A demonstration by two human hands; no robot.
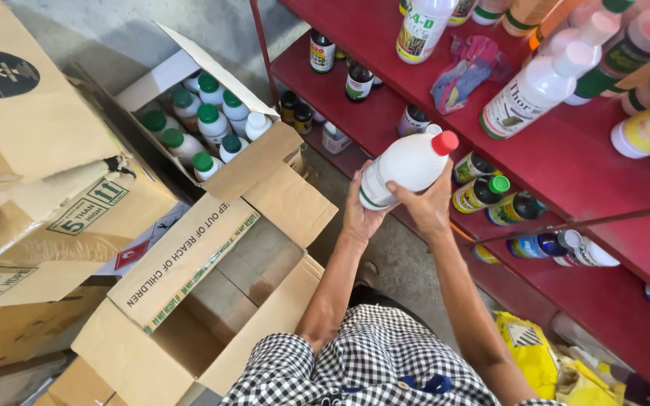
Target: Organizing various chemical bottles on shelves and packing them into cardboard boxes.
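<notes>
1. Both hands grasp one white bottle [406, 164] with a red cap: the left hand [360, 213] cups its base, the right hand [428, 204] wraps its lower side. It is held tilted in the air, cap toward the red shelves [566, 162], just off their front edge.
2. The step looks like carrying a bottle between box and shelf; which way cannot be told.
3. The open cardboard box [212, 301] below the left arm looks empty. A second open box [261, 162] beyond it holds green-capped bottles [208, 124].
4. The shelves are crowded: a tall white bottle [539, 86], small dark bottles [483, 192] and a pink cloth [464, 71] leave little free front edge near the hands.
</notes>
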